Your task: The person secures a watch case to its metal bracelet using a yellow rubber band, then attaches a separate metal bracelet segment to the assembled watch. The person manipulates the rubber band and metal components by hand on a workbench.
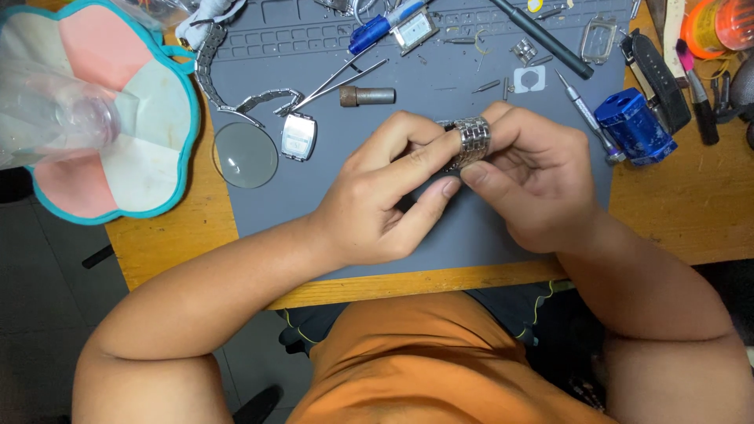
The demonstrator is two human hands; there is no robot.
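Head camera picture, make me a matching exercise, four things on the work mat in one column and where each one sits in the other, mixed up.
Things:
1. metal watch band
2. round lens
3. blue block tool
4. brass cylinder

Places:
A. right edge of the grey mat
B. left edge of the mat, beside a square watch case
C. pinched between the left hand and right hand
D. lying on the mat above the left hand's fingers

Pairs: 1-C, 2-B, 3-A, 4-D
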